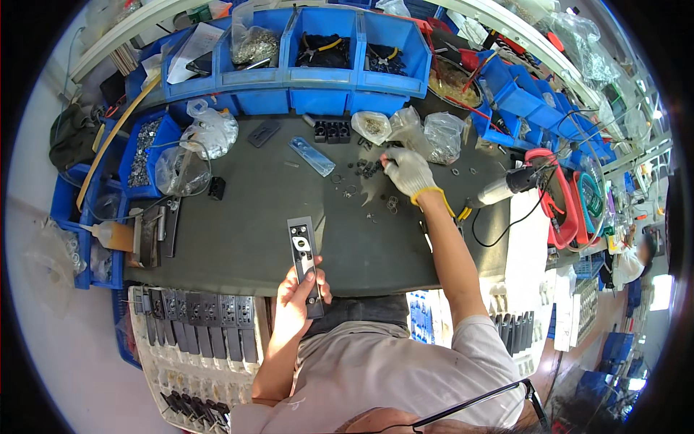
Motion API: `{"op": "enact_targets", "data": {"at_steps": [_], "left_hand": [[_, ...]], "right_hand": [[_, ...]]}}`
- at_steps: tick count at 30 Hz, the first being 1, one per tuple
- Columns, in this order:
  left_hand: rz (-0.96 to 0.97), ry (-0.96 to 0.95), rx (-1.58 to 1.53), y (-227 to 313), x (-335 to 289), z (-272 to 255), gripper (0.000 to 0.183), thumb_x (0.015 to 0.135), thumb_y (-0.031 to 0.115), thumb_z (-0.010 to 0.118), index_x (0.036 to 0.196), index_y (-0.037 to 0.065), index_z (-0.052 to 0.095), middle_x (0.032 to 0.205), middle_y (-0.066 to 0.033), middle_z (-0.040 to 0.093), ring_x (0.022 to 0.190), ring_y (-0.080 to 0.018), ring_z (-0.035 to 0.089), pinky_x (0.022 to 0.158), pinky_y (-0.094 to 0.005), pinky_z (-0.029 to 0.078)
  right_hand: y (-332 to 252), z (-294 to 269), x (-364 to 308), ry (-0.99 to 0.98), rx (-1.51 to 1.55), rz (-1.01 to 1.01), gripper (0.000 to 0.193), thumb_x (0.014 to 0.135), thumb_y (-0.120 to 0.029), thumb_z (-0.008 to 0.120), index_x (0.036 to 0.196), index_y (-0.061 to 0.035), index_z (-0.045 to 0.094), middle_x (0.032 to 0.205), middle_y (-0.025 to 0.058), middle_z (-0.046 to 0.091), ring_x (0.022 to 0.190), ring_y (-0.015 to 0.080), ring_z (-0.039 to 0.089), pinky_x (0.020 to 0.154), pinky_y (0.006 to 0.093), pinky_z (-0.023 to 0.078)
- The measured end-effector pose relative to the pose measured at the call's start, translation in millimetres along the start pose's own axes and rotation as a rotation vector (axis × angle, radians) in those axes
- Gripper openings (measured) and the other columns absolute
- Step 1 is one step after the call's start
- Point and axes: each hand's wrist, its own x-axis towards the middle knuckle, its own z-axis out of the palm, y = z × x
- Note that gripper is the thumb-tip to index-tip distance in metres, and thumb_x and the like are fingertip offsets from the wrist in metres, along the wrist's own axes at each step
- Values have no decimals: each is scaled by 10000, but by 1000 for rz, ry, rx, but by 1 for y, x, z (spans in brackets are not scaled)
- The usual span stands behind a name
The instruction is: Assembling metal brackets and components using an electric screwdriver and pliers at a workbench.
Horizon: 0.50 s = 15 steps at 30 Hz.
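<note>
My left hand [293, 296] is closed around the lower part of a long narrow grey plate [297, 233], thumb on its face. The plate is tilted nearly upright in view and carries a silver insert and dark fittings. My right hand [409, 173], in a white glove with a yellow cuff and bare fingertips, reaches over the mat. Its fingers are drawn together beside a scatter of small black parts [367, 169]; whatever is between them is too small to make out. Several small metal rings [392, 204] lie nearer to me.
Blue bins [323, 58] of small parts line the back. Clear bags [442, 136] and a clear blue packet [312, 156] lie on the dark mat [238, 231]. A power screwdriver [506, 186] with a cable stands right. A tray of grey plates [210, 325] is at lower left.
</note>
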Motion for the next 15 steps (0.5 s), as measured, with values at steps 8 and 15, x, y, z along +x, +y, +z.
{"op": "enact_targets", "data": {"at_steps": [8, 15], "left_hand": [[56, -16, 275, -4, -1, 1, 350, 1058, 85, 444, 1366, -81, 440, 899, -99, 602, 613, -133, 559, 507, -257, 467], [14, 9, 271, -3, 12, 10, 362, 1060, 96, 446, 1367, -95, 431, 896, -94, 583, 606, -139, 558, 504, -257, 463]], "right_hand": [[-9, 44, 58, 71, -170, -7, 181, 862, -197, 619, 973, -94, 718, 1002, 179, 717, 969, 381, 680, 863, 474, 530], [-12, 50, 56, 106, -279, 23, 140, 826, -170, 647, 932, -94, 698, 909, 181, 724, 884, 381, 698, 786, 473, 549]]}}
